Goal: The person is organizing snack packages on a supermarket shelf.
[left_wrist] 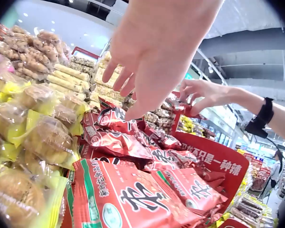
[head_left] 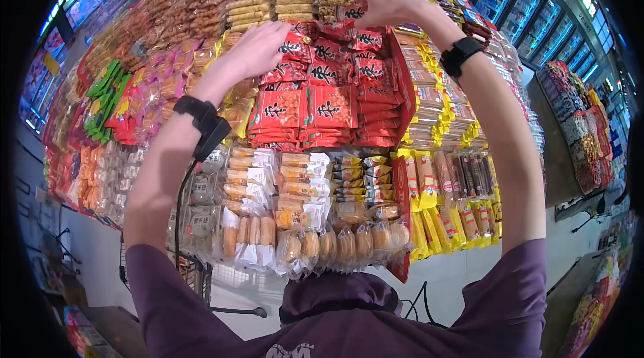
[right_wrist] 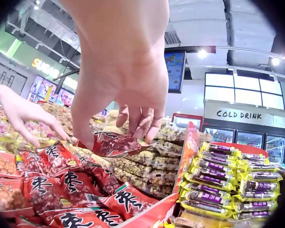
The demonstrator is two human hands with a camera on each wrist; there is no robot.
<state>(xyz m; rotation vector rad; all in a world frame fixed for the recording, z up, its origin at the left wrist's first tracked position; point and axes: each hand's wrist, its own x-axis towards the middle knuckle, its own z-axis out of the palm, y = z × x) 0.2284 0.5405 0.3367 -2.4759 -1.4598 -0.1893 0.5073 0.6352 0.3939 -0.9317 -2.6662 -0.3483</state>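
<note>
Nearest edge of display: clear-wrapped pastries [head_left: 345, 244]. Directly beyond them lies a pile of red packets [head_left: 329, 106], with a red divider [left_wrist: 213, 159] along its right side. Left hand [head_left: 258, 49]: over the far left part of the pile, fingers extended and loose; contact with the packets cannot be determined. Right hand [head_left: 386, 4]: pinches one red packet [right_wrist: 116, 145] between thumb and fingers at the pile's far end. Behind: clear-wrapped grain bars [right_wrist: 137, 166]; farther back, drink coolers [right_wrist: 249, 137].
</note>
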